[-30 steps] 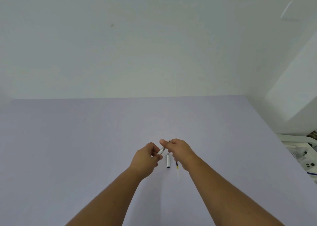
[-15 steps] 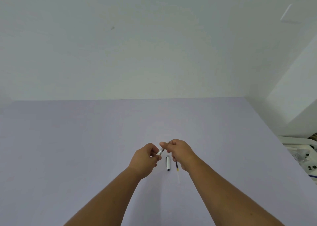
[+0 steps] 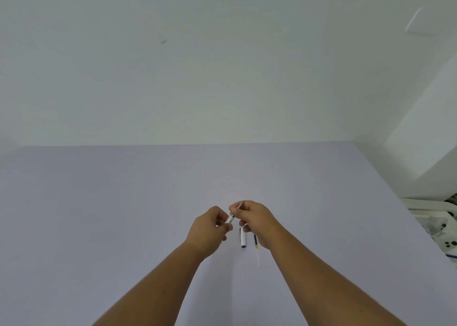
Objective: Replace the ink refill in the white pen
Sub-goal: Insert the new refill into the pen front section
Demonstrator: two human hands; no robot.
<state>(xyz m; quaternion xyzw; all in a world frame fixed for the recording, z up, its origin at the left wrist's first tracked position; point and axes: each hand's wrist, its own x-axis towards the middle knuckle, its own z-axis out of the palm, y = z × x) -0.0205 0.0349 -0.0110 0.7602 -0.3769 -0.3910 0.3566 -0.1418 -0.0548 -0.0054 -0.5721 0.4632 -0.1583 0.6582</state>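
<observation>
Both hands meet above the lilac table (image 3: 123, 214). My left hand (image 3: 210, 229) is closed around the white pen barrel (image 3: 230, 219), of which only a short piece shows between the hands. My right hand (image 3: 254, 218) pinches the thin part that sticks out of the barrel's far end, its tip showing above the fingers at the refill (image 3: 239, 205). On the table under the hands lies a white pen cap (image 3: 243, 239) with a dark end. To its right lies a second thin refill (image 3: 256, 247), dark and yellow with a clear tail.
A plain pale wall stands behind the table. Past the table's right edge sits white equipment with dark knobs (image 3: 442, 229). A white column rises at the right (image 3: 425, 132).
The hands have stayed nearly where they were, shifting only slightly. The thin part's tip now shows a little farther above my right fingers. Cap and spare refill have not moved.
</observation>
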